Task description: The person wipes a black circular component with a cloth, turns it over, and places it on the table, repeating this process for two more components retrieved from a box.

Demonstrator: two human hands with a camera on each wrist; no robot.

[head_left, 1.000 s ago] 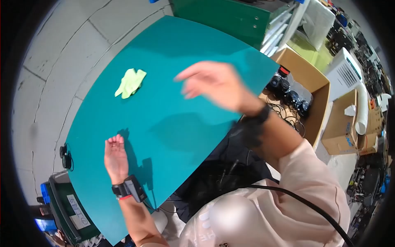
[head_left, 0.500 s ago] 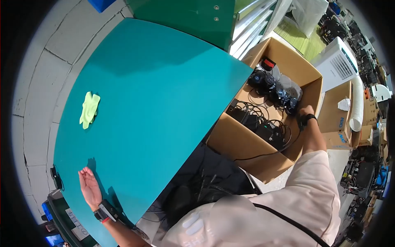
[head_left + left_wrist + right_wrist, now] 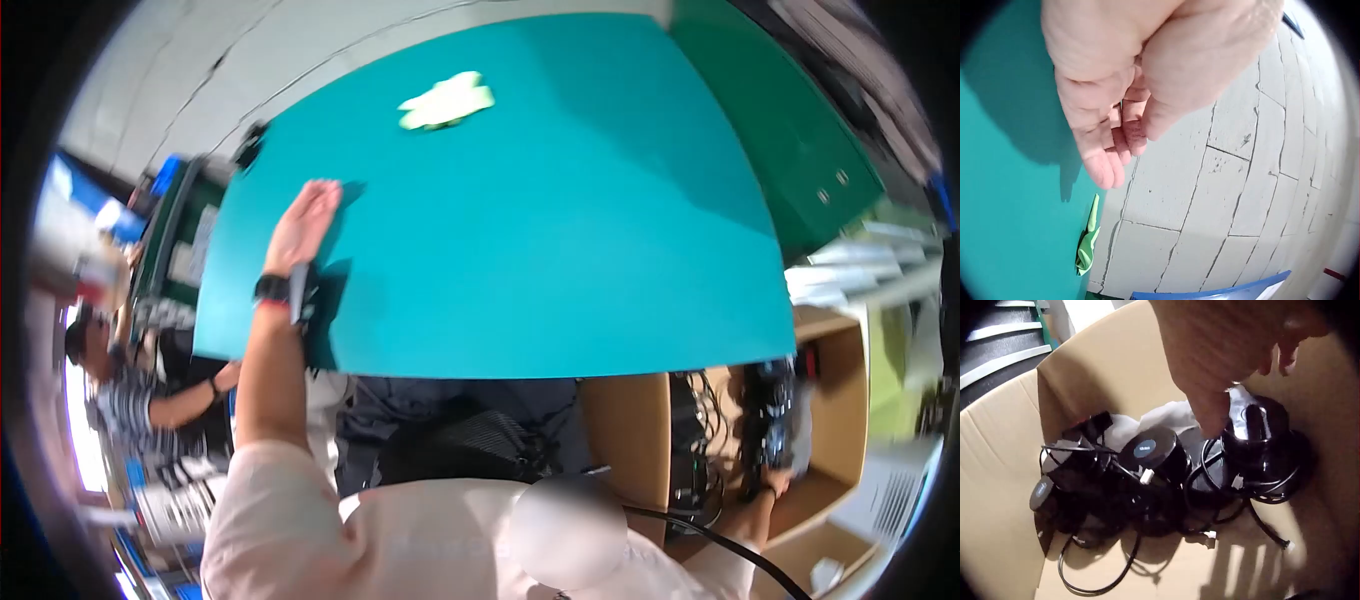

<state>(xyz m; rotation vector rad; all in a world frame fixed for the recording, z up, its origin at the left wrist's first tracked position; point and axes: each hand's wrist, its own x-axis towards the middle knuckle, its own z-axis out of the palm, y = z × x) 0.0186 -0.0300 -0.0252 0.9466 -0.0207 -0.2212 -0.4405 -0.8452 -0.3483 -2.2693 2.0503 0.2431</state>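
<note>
A glossy black, rounded device with looped cable sits by the thumb of the right hand. A flat teal table spreads below the left hand, its fingers loosely bent, holding nothing. An open brown cardboard box surrounds the right fingers; how closed, or gripping, I can't tell. Beyond the left fingertips: crumpled pale-green cloth.

Carton walls around right fingers
</note>
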